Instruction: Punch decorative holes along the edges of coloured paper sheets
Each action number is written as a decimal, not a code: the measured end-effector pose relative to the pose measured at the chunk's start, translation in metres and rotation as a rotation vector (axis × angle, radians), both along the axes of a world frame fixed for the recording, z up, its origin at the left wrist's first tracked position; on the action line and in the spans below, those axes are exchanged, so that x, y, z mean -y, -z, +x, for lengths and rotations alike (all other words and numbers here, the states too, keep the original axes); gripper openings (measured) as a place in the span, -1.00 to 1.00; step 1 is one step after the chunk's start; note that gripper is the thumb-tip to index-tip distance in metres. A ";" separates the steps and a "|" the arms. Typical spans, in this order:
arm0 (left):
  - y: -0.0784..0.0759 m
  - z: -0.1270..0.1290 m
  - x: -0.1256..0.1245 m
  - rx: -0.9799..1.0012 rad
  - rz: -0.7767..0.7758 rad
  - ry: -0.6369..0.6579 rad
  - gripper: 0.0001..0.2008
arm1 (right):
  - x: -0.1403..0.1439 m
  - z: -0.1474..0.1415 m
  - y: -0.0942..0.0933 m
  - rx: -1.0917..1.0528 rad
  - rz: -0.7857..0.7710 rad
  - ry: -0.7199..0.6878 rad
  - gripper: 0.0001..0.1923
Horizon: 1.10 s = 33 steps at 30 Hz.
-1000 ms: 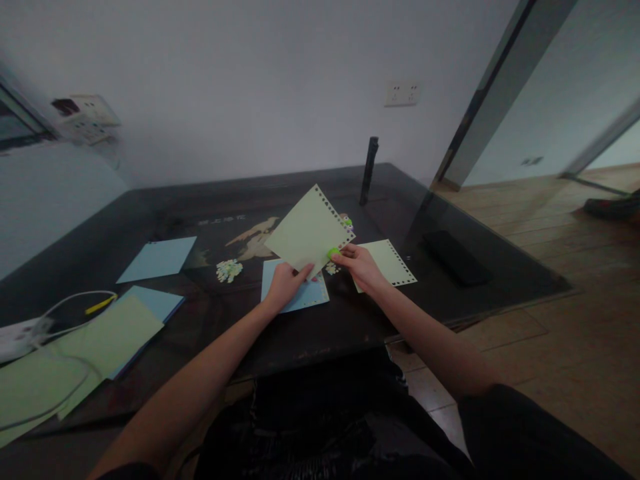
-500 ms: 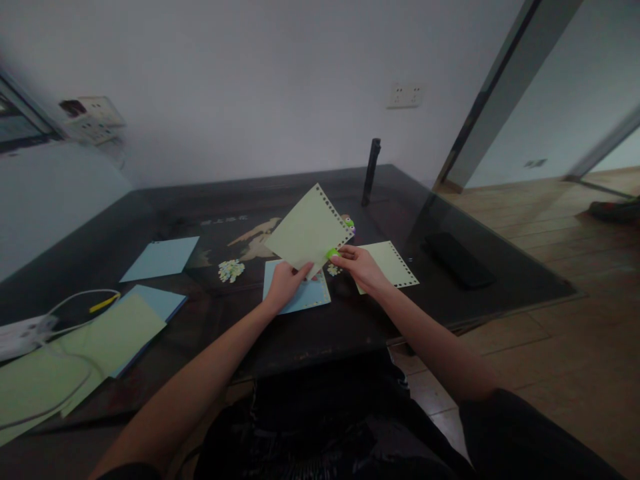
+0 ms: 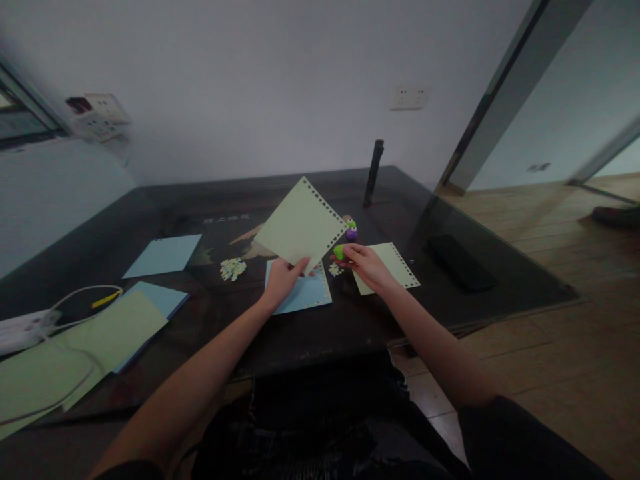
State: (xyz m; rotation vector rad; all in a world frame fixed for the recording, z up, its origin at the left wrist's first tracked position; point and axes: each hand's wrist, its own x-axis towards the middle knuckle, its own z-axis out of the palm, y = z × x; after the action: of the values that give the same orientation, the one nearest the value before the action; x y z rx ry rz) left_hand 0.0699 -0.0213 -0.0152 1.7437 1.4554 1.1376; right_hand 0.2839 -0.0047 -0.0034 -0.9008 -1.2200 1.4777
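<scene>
Dark table (image 3: 320,343) first. Over it my left thumb and fingers pinch a raised pale sheet (image 3: 300,223), its upper-right edge holed; I judge working that sheet to be the step in hand, and the next move calls for keeping it steady. Below the raised sheet lies a blue sheet (image 3: 303,297); to its right, another holed sheet (image 3: 397,263), partly behind my right hand (image 3: 367,265), and farther right, a black oblong (image 3: 461,262). Just beside its right corner, my right fingertips hold a small green piece (image 3: 339,252). Left of it, scraps (image 3: 233,269) could get scattered.
</scene>
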 end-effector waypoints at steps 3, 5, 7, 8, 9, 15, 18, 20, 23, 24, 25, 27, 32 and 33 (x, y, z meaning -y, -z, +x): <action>-0.003 0.001 0.001 0.020 -0.003 0.021 -0.64 | -0.001 0.002 -0.001 0.062 0.012 0.024 -0.62; -0.005 0.001 0.003 0.029 -0.009 0.026 -0.64 | -0.002 0.002 -0.001 0.103 0.019 0.044 -0.59; -0.006 0.001 0.003 0.034 -0.011 0.031 -0.64 | -0.004 0.002 0.000 0.142 0.027 0.061 -0.56; -0.007 0.001 0.004 0.033 -0.009 0.031 -0.65 | -0.004 0.002 0.000 0.163 0.029 0.067 -0.55; -0.007 0.001 0.004 0.031 -0.007 0.029 -0.65 | -0.005 0.002 0.001 0.185 0.031 0.070 -0.53; -0.005 0.000 0.002 0.028 0.001 0.019 -0.66 | -0.002 0.002 0.003 0.475 0.287 0.155 -0.58; -0.003 -0.001 0.000 0.030 0.004 0.025 -0.66 | -0.001 0.002 0.003 0.696 0.474 0.199 -0.66; -0.002 -0.001 -0.001 0.022 0.007 0.027 -0.66 | -0.001 0.003 0.004 0.785 0.499 0.169 -0.69; -0.002 -0.002 -0.002 0.008 0.004 0.019 -0.66 | -0.002 0.004 0.006 0.837 0.483 0.132 -0.70; -0.002 -0.002 -0.002 0.007 0.001 0.018 -0.67 | -0.002 0.005 0.006 0.833 0.482 0.136 -0.70; -0.002 -0.001 -0.001 0.009 -0.002 0.018 -0.67 | -0.002 0.005 0.006 0.823 0.482 0.145 -0.69; -0.003 -0.001 -0.001 0.014 -0.005 0.024 -0.68 | -0.003 0.006 0.007 0.800 0.482 0.161 -0.68; -0.002 -0.002 -0.001 0.013 -0.008 0.021 -0.69 | -0.003 0.004 0.007 0.721 0.460 0.186 -0.73; -0.002 -0.002 -0.001 0.016 -0.006 0.019 -0.68 | -0.004 0.004 0.007 0.696 0.454 0.202 -0.74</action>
State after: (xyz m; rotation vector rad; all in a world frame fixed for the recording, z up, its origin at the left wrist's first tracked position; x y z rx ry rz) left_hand 0.0679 -0.0200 -0.0133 1.7373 1.4284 1.1332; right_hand 0.2880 -0.0011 -0.0100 -1.2144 -1.8065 0.6776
